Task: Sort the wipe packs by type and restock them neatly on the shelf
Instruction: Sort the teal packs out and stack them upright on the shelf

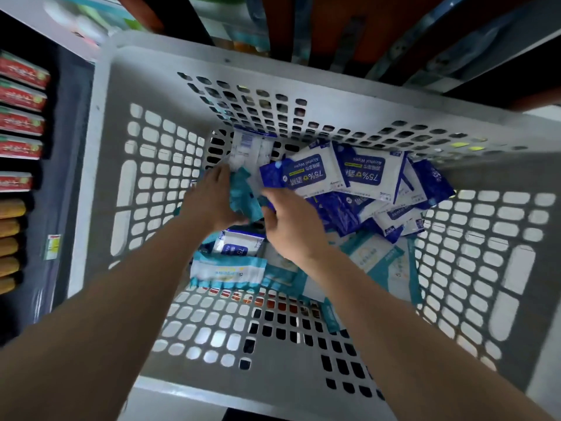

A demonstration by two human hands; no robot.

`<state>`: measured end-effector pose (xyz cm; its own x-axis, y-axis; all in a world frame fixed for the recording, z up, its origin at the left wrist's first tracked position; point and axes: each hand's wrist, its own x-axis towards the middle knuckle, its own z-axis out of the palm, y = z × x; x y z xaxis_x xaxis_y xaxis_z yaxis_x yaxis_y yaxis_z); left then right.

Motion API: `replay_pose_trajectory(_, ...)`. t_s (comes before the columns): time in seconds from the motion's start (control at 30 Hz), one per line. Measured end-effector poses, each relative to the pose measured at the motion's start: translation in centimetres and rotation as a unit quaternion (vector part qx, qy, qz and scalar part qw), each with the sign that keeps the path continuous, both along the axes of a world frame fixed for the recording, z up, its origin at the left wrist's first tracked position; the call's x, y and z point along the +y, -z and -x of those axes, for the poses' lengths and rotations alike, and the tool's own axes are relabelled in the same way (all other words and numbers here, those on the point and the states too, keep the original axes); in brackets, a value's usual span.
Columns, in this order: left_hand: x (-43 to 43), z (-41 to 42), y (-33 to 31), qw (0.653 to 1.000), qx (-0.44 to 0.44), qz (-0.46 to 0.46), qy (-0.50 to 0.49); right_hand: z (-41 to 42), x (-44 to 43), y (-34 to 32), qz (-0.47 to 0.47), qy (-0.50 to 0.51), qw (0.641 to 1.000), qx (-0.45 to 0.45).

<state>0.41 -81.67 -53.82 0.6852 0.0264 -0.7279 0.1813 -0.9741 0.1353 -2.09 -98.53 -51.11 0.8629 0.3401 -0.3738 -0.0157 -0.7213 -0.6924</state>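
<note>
A shop, prob. a small supermarket or drugstore aisle. Dark shelf unit [71,141] on the left carries a row of identical red boxes [21,95], faced up side by side, w/ a row of yellow packs [10,229] nearer the camera. A price tag [53,246] sits on that unit's front edge. Grey perforated stock basket [121,71] holds many duplicates: blue alcohol-wipe packs [361,174] at its far right corner, teal packs [227,270] along its near side. More packaged goods, blurred, past the basket's far rim.

Matt grey plastic basket [103,165] (perforated walls), glossy film wipe packs [362,173]
</note>
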Motion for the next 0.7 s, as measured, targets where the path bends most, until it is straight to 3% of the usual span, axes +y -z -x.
replay_pose_trajectory(0.1,0.5,1.0,-0.2,0.998,-0.066,-0.006,0.002,-0.3,2.3,1.5,0.053,-0.019,0.989,0.139)
replay_pose_trajectory(0.27,0.5,2.1,-1.0,0.987,-0.152,-0.013,-0.055,-0.5,4.0,3.8,0.036,0.059,0.972,0.225)
replay_pose_trajectory(0.4,1.0,2.4,-1.6,0.978,-0.175,0.017,-0.108,-1.0,4.7,4.2,0.059,0.122,0.974,0.183)
replay_pose_trajectory(0.5,1.0,2.2,-2.3,0.972,-0.176,0.035,-0.152,-1.3,4.8,3.9,0.046,0.163,0.965,0.2)
replay_pose_trajectory(0.7,0.9,1.5,-4.4,0.955,-0.173,0.061,-0.233,-0.9,3.9,1.9,-0.047,0.18,0.967,0.171)
